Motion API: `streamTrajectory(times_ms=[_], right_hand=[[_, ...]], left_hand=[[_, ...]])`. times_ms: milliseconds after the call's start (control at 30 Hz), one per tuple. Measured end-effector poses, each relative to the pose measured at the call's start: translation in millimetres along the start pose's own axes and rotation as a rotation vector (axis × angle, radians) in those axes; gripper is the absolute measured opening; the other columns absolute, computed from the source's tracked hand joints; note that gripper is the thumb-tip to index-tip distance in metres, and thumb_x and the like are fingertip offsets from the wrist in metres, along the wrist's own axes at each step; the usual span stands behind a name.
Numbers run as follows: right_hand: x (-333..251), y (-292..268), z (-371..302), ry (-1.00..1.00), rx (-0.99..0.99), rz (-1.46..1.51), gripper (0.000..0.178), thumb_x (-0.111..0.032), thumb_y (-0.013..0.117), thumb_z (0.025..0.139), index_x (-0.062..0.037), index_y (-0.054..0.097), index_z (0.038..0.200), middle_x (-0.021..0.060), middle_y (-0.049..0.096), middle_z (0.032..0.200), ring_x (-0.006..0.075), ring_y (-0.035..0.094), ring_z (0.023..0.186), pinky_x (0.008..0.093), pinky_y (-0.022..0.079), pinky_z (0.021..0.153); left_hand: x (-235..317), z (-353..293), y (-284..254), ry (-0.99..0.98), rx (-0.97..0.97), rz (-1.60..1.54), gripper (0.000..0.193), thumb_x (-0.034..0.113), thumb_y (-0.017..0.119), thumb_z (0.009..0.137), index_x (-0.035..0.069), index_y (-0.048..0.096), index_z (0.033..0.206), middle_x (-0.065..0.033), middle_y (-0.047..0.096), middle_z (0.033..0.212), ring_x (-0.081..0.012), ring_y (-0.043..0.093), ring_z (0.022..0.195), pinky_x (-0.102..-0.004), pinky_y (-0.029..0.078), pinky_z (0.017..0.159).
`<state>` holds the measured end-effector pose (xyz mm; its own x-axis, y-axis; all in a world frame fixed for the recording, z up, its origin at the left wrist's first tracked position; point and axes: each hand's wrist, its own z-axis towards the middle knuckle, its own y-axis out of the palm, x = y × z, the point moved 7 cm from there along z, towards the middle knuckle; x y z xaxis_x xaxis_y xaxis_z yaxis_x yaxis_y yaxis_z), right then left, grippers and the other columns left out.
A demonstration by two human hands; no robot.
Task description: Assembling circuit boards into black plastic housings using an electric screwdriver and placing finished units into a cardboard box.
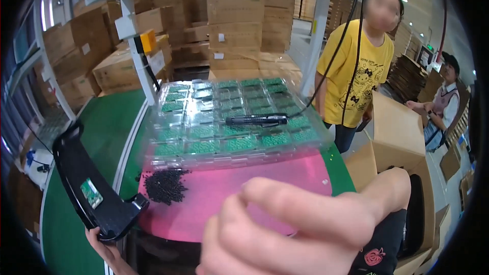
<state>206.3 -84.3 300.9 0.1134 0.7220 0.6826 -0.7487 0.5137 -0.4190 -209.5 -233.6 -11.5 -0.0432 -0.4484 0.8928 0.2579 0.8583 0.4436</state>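
Note:
My left hand (104, 248) grips the lower end of a long curved black plastic housing (74, 155), which lies slanted over the green surface at the left. A small green circuit board (91, 193) rests in it. Large and close in front, my right hand (290, 219) hovers over the pink mat (275, 173) with its fingers curled together; whatever they may pinch is hidden. A heap of small black screws (165, 187) sits on the mat's left part. Beyond it, a black electric screwdriver (257, 119) lies across stacked clear plastic trays (234, 160) of green circuit boards.
A black cable (321, 84) runs up from the screwdriver. An open cardboard box (397, 127) with black parts inside stands at the right. A person in a yellow shirt (356, 66) stands behind it; another person (443, 104) sits farther right. Stacked cartons (237, 25) fill the back.

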Motion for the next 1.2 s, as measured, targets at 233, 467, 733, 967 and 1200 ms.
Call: streamTrajectory(times_ms=[233,467,733,967,1200], right_hand=[[-6,57,-24,0.042,0.075,0.196,0.025,-0.026,0.058,0.057,-0.0021,0.052,0.054,0.0037,0.043,0.057,0.0175,0.043,0.055,0.0314,0.031,0.051],[20,54,-21,0.192,-0.552,0.839,0.014,-0.019,0.061,0.055,-0.0075,0.054,0.055,-0.0008,0.043,0.057,0.0145,0.046,0.055,0.0287,0.038,0.051],[21,31,-60,0.371,-0.421,0.805,0.015,-0.022,0.06,0.051,-0.0088,0.052,0.054,-0.0012,0.041,0.057,0.0151,0.045,0.054,0.0284,0.035,0.05],[15,-29,-80,0.263,-0.021,0.089,0.023,-0.006,0.053,0.076,-0.0065,0.053,0.052,0.0053,0.041,0.058,0.0215,0.045,0.055,0.0362,0.043,0.052],[18,-37,-218,0.574,-0.139,-0.071,0.012,-0.016,0.069,0.071,-0.0118,0.058,0.066,0.001,0.053,0.065,0.0167,0.056,0.056,0.0292,0.046,0.05]], left_hand=[[4,19,-40,0.039,0.284,-0.218,0.021,0.011,0.065,0.081,-0.007,0.067,0.092,-0.0192,0.064,0.101,-0.0265,0.06,0.093,-0.0341,0.049,0.083],[-16,72,-54,0.046,0.321,-0.385,0.022,0.017,0.069,0.084,0.0,0.066,0.098,-0.011,0.065,0.099,-0.0263,0.061,0.091,-0.037,0.051,0.079],[17,75,-85,0.65,0.608,0.342,0.058,0.011,0.073,0.082,-0.01,0.046,0.129,-0.0264,0.055,0.121,-0.0319,0.054,0.11,-0.0443,0.045,0.095],[43,12,90,0.839,0.13,0.639,0.051,0.006,0.071,0.081,0.001,0.054,0.129,-0.0204,0.058,0.125,-0.0318,0.058,0.109,-0.0401,0.046,0.096],[-49,-12,197,0.559,-0.617,0.492,0.032,0.008,0.047,0.099,-0.002,0.054,0.129,-0.0076,0.059,0.114,-0.0151,0.054,0.105,-0.0287,0.042,0.091]])
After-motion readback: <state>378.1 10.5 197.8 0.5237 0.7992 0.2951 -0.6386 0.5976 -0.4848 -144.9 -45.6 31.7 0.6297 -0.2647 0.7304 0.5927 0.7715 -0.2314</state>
